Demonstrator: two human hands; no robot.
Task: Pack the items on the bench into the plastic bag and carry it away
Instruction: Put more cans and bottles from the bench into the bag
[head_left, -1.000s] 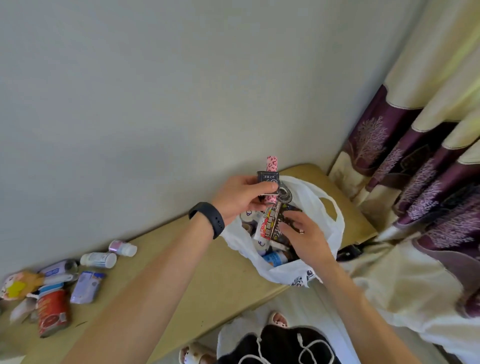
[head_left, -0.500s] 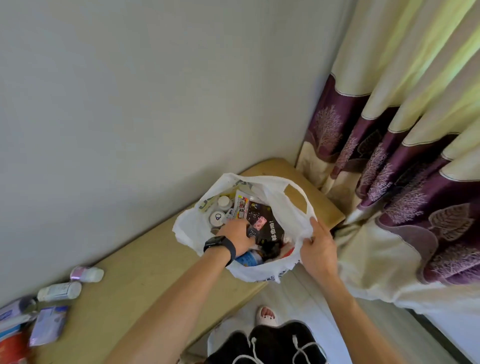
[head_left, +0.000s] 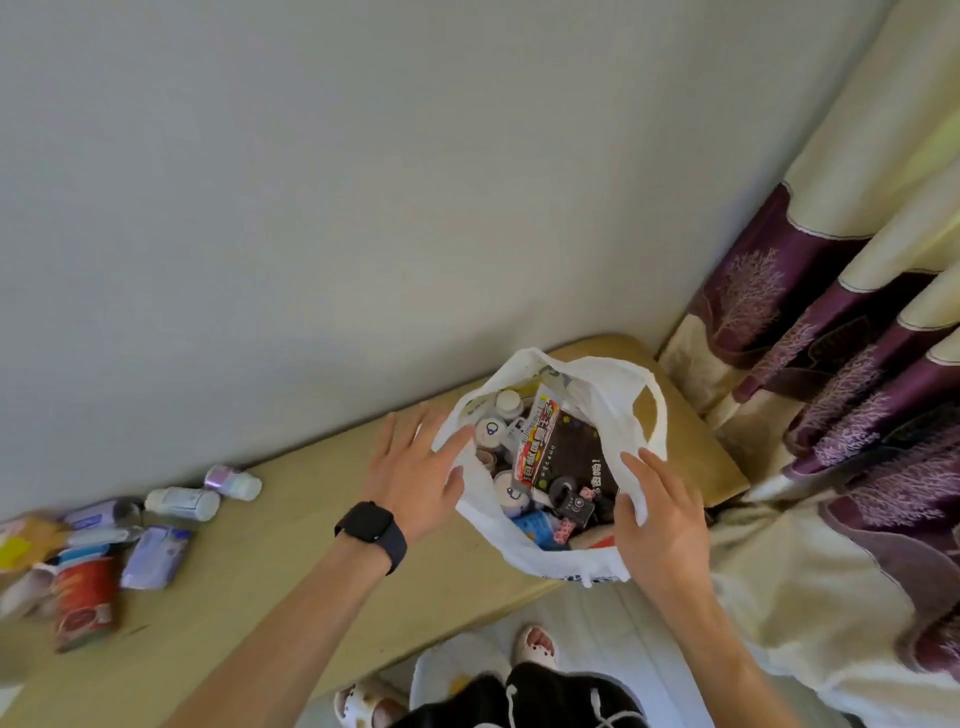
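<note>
Several bottles (head_left: 182, 503) lying on bench (head_left: 291, 571), curtain (head_left: 831, 364) beside bag (head_left: 623, 415)

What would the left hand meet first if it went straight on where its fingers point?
Most likely the left rim of the white plastic bag, which the left hand seems almost to touch; depth is unclear.

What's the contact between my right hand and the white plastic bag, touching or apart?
Touching. Head view: the right hand pinches the rim of the white plastic bag between thumb and fingers.
</note>
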